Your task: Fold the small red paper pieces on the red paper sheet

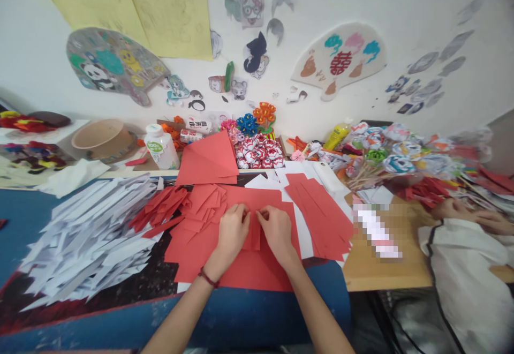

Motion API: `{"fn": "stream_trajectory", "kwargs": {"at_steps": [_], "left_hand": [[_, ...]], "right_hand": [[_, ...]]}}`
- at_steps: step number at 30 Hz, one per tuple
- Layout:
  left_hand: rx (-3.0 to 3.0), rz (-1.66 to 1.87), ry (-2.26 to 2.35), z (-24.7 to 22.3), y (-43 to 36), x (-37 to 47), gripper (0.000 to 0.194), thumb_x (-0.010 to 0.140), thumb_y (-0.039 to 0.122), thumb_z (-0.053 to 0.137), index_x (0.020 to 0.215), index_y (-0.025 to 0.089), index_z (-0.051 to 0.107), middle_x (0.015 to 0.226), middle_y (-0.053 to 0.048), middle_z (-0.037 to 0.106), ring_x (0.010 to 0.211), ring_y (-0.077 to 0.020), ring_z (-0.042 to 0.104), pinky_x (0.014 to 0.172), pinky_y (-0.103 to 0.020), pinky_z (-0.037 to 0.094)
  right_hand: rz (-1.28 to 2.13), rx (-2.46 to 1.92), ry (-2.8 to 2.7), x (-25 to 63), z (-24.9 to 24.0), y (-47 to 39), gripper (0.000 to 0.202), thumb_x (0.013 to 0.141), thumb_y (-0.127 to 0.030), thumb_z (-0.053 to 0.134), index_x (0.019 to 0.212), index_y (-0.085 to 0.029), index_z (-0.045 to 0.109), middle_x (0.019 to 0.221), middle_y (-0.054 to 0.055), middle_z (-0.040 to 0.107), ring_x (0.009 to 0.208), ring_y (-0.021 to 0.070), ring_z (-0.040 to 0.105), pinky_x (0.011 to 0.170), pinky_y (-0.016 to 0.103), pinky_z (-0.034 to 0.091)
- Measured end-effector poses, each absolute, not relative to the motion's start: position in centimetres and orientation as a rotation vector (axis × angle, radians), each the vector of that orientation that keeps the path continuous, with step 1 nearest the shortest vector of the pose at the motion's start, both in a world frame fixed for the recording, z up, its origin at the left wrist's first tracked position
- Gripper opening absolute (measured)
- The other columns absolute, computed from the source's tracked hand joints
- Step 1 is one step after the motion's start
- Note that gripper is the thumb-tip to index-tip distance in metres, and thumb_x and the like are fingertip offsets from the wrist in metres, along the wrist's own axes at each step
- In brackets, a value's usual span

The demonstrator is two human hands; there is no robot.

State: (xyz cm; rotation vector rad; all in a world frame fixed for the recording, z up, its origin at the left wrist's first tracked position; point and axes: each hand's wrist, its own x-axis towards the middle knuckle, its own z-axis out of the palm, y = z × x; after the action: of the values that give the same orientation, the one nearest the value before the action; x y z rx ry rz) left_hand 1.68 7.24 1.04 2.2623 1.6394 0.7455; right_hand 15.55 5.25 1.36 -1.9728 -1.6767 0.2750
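Observation:
My left hand point(235, 229) and my right hand point(277, 231) face each other above large red sheets point(257, 276). Between them is a small red paper piece point(252, 236), its edges pinched in the fingertips of both hands. A pile of small folded red pieces point(204, 204) lies just left of my left hand, with a heap of narrow red strips point(163, 206) farther left. Long red sheets point(317, 212) rest on white paper to the right of my right hand.
A big heap of white folded strips point(96, 236) covers the left side. Behind stand a white bottle point(161, 148), red-and-white folded balls point(260, 152) and paper flowers point(397, 150). At right, a person's hands point(474, 217) are over a wooden table point(385, 279).

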Motion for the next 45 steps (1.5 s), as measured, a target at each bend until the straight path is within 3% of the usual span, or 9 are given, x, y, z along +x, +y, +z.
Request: {"fn": "stream_trajectory", "kwargs": {"at_steps": [14, 29, 34, 39, 45], "left_hand": [[2.414, 0.885, 1.251, 0.0, 7.4, 0.0, 0.026, 0.095, 0.016, 0.046, 0.101, 0.018, 0.071, 0.094, -0.007, 0.064, 0.089, -0.0179, 0.059, 0.08, -0.03, 0.051], [2.481, 0.794, 1.104, 0.5, 7.6, -0.5, 0.028, 0.098, 0.019, 0.041, 0.101, 0.017, 0.069, 0.096, -0.008, 0.06, 0.09, -0.0175, 0.056, 0.08, -0.031, 0.051], [2.717, 0.672, 1.141, 0.5, 7.0, -0.7, 0.027, 0.096, 0.015, 0.043, 0.113, 0.016, 0.064, 0.116, -0.009, 0.062, 0.109, -0.0248, 0.05, 0.091, -0.04, 0.047], [2.872, 0.522, 1.206, 0.2, 6.3, -0.8, 0.035, 0.094, 0.011, 0.044, 0.127, 0.014, 0.056, 0.123, -0.01, 0.063, 0.114, -0.0268, 0.049, 0.092, -0.041, 0.042], [2.831, 0.499, 1.358, 0.4, 4.9, -0.5, 0.039, 0.097, 0.015, 0.037, 0.135, 0.011, 0.046, 0.115, -0.014, 0.067, 0.112, -0.0258, 0.053, 0.093, -0.042, 0.038]], "right_hand": [[-0.054, -1.624, -2.111, 16.2, -0.3, 3.8, 0.033, 0.099, -0.012, 0.039, 0.112, -0.018, 0.068, 0.099, 0.008, 0.066, 0.089, 0.0201, 0.058, 0.08, 0.032, 0.049], [0.174, -1.499, -2.076, 16.3, -0.4, 4.1, 0.034, 0.101, -0.014, 0.035, 0.11, -0.017, 0.067, 0.1, 0.008, 0.061, 0.094, 0.0202, 0.056, 0.085, 0.032, 0.048], [0.251, -1.464, -2.076, 16.5, -0.3, 4.2, 0.034, 0.1, -0.013, 0.035, 0.114, -0.019, 0.066, 0.101, 0.009, 0.059, 0.095, 0.0217, 0.054, 0.085, 0.036, 0.048], [0.22, -1.503, -2.139, 16.4, -0.2, 3.7, 0.042, 0.095, -0.003, 0.034, 0.126, -0.016, 0.059, 0.109, 0.012, 0.057, 0.096, 0.0233, 0.051, 0.084, 0.038, 0.048], [0.072, -1.688, -2.124, 15.4, -0.3, 2.9, 0.049, 0.091, -0.001, 0.037, 0.133, -0.018, 0.056, 0.115, 0.013, 0.056, 0.095, 0.0255, 0.048, 0.082, 0.041, 0.046]]}}
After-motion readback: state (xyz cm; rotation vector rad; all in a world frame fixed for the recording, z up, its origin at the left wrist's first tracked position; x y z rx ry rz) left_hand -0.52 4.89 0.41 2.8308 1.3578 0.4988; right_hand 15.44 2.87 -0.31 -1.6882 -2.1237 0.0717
